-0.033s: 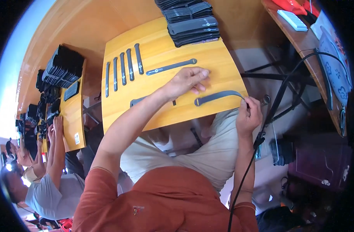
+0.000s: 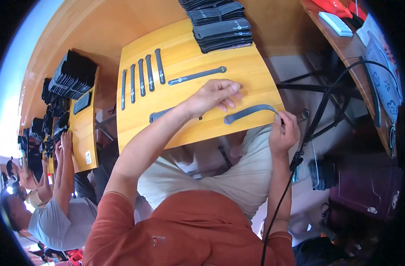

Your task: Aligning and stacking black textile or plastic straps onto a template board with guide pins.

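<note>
Little had moved: the looped end of the held strap [image 2: 251,110] had slid slightly toward five o'clock. Pinched at its tip by the right hand [image 2: 283,134], it arched, probably from that lift. Half-curled, the left hand [image 2: 211,96] hovered; thumb contact was unclear. Five spaced straps [image 2: 141,77] lay at ten o'clock on the yellow tabletop [image 2: 189,48], a co-worker [image 2: 56,221] at eight.

Head cam, left of a fisheye pair: upright, faces steeply down past wearer's red shirt [image 2: 198,230] onto tabletop [image 2: 180,48]. Close range; left hand [image 2: 210,95] near centre, right hand [image 2: 283,134] off right. Edges bow toward rim.
</note>
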### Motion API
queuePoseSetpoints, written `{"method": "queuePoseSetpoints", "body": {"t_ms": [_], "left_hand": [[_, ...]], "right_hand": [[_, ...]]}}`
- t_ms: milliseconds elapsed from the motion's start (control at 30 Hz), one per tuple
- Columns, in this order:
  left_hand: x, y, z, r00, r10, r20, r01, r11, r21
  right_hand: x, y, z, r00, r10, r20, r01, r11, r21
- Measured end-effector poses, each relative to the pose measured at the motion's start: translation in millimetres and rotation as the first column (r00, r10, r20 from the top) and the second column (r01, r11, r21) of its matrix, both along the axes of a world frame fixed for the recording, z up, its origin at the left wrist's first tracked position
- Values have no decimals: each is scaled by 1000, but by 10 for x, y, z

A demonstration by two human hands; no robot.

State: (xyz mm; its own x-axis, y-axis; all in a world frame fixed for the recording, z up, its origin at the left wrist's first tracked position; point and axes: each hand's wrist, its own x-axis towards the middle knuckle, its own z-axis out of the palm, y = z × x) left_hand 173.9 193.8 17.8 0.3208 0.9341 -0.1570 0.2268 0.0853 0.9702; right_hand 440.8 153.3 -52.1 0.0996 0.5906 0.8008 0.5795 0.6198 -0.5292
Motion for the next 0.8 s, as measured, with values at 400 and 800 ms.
{"method": "queuePoseSetpoints", "body": {"t_ms": [400,800], "left_hand": [[-150,-1155,116,969,-246,27,246,969,5],[-1023,-1765,329,951,307,-45,-309,930,-200]], "right_hand": [[-437,-418,170,975,213,-71,-210,977,40],[-646,-315,539,786,618,3,-595,757,-270]]}}
